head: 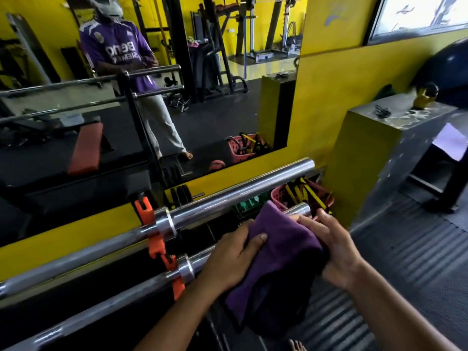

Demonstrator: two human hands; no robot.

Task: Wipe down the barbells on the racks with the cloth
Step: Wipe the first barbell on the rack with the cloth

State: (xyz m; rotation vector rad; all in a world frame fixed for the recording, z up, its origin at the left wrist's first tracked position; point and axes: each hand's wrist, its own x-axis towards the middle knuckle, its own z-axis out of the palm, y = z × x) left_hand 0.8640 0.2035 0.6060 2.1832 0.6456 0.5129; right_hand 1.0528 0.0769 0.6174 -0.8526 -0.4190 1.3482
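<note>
- Lower centre of frame: both hands grasped a purple cloth (281, 252), the left hand (231, 259) pinching its edge, the right hand (326, 245) bunching it over the lower barbell (126, 292) sleeve, apparently to wipe its end.
- The upper barbell (228, 201) lay on the orange rack hooks (154, 239) just behind, uncovered.

Purple cloth (278, 252) hiding most of lower barbell (101, 307) sleeve; both bars running off left edge; blue ball (448, 69) at upper right blurring.

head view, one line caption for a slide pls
Both hands, left hand and right hand, wrap a purple cloth around the lower barbell sleeve on an orange-hooked rack.
</note>
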